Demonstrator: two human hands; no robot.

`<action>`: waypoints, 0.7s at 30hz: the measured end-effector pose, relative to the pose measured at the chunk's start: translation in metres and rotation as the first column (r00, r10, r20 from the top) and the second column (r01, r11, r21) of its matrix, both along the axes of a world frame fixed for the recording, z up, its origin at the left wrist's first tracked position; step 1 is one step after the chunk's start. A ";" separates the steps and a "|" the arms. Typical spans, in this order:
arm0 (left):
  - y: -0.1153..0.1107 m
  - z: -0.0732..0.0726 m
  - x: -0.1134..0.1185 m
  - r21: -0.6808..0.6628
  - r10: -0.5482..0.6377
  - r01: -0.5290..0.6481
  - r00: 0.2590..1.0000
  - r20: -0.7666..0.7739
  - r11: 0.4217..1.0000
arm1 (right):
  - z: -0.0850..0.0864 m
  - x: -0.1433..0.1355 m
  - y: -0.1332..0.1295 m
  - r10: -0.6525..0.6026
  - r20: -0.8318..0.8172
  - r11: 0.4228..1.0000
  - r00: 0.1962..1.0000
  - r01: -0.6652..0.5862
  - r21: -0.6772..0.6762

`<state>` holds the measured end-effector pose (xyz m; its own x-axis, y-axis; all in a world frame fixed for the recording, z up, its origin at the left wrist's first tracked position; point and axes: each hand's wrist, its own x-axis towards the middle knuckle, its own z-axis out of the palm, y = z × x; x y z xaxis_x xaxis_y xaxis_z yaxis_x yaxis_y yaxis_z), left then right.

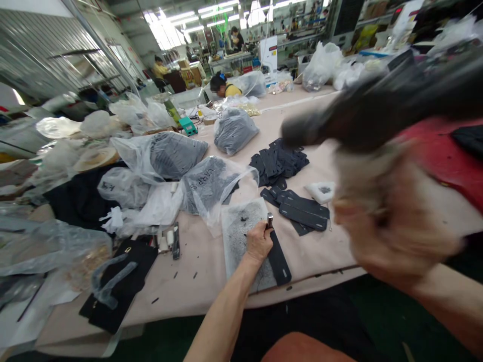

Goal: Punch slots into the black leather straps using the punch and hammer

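On a white, marked board lies a long black strip. My left hand is closed around a metal punch, which stands upright over the strip's far end. Raised at the right, my right hand grips a dark hammer-like tool; both are smeared by motion. Beyond the board is a stack of black strips, with a pile of smaller black pieces behind it. A small white pad with dark marks sits right of the stack.
Plastic bags of dark pieces stand farther back, with another bag close behind the board. Black pieces with straps lie at the left near the table edge. A person sits across the table.
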<state>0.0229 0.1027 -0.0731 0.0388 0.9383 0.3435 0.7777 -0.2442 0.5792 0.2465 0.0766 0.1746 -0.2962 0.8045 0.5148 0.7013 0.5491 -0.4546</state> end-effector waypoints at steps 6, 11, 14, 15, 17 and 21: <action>-0.001 0.003 0.000 0.014 0.012 -0.012 1.000 -0.002 1.000 | -0.060 0.009 0.006 0.197 0.412 0.976 0.890 -0.137 -0.169; -0.001 0.006 0.000 -0.003 0.014 -0.014 1.000 0.009 1.000 | -0.032 0.016 0.008 0.083 0.192 0.993 0.978 -0.066 -0.096; -0.001 0.005 0.000 -0.004 0.023 -0.023 1.000 0.011 1.000 | -0.010 0.008 0.009 0.032 -0.043 0.998 0.999 -0.029 0.061; -0.001 0.005 0.000 -0.005 0.024 -0.024 1.000 0.011 1.000 | -0.008 0.004 0.009 0.017 -0.100 0.994 0.995 -0.007 0.105; 0.000 0.004 0.000 -0.004 0.019 -0.019 1.000 0.009 1.000 | -0.014 -0.005 0.007 0.026 -0.101 0.989 0.995 -0.011 0.146; 0.001 0.003 0.001 0.043 0.000 0.001 1.000 -0.025 0.999 | -0.044 -0.013 0.001 0.193 0.244 0.980 0.950 -0.196 -0.014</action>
